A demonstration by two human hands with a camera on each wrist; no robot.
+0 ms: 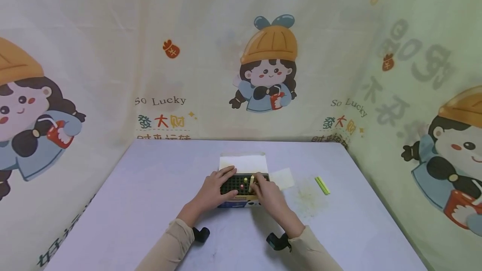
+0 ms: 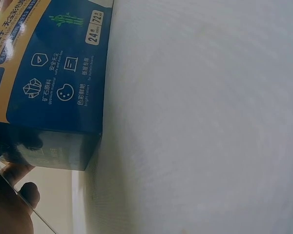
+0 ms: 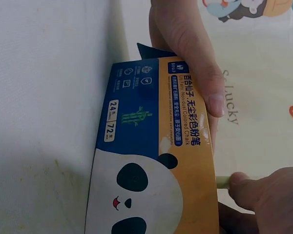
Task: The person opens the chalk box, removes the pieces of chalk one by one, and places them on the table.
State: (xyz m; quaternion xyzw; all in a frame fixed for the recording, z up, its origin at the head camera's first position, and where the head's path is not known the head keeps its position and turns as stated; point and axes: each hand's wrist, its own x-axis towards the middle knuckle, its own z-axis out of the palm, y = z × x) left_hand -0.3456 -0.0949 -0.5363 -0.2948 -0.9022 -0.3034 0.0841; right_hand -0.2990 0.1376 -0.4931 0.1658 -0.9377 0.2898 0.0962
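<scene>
A blue, yellow and white box of coloured chalk [image 1: 234,204] stands with its lid [image 1: 244,163] raised at the back. Inside it is a black holder [image 1: 228,185] full of small holes, where a yellow chalk stick and a pink one show. My left hand [image 1: 214,190] grips the box's left end; in the right wrist view its thumb [image 3: 212,92] lies over the printed front. At the right part of the box, my right hand [image 1: 270,195] pinches a pale yellow-green chalk stick [image 1: 252,181] held upright at the holder. Its lower end is hard to make out.
Two yellow-green chalk sticks [image 1: 322,185] lie side by side on the white table [image 1: 150,204], right of the box. A pale flap [image 1: 283,178] sticks out by the box's right end. Yellowish chalk dust [image 1: 309,198] marks the tabletop. Printed curtains [image 1: 211,74] hang around the table.
</scene>
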